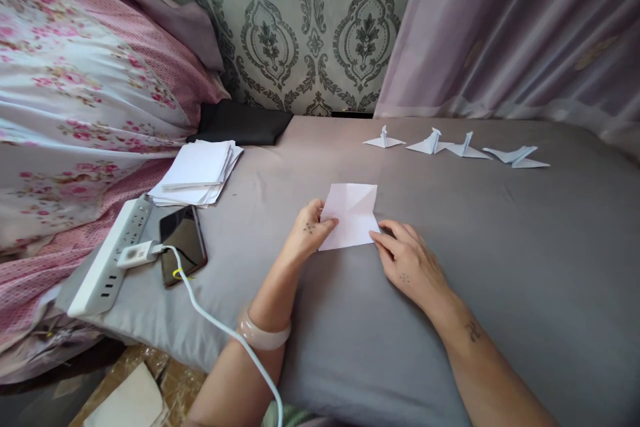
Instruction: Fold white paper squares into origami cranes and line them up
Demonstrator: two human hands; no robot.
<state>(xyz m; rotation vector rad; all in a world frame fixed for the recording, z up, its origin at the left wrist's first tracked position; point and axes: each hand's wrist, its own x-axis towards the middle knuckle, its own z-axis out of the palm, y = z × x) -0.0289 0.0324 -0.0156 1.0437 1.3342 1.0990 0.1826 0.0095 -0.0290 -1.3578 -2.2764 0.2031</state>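
A square sheet of white paper (350,213) with crease lines is held just over the grey cloth surface. My left hand (309,230) grips its left edge, thumb on top and fingers behind. At the lower right corner, my right hand (407,257) pinches the paper between thumb and fingertips. Farther back on the right stand several folded paper cranes, among them one paper crane (384,140) at the left end of the row and another (517,157) at the right end.
On the left lies a stack of white paper (195,170), in front of a black flat case (245,123). Nearer me are a phone (183,247) and a white power strip (107,267). A white charging cable (225,328) runs across my left forearm. Curtains hang at both sides.
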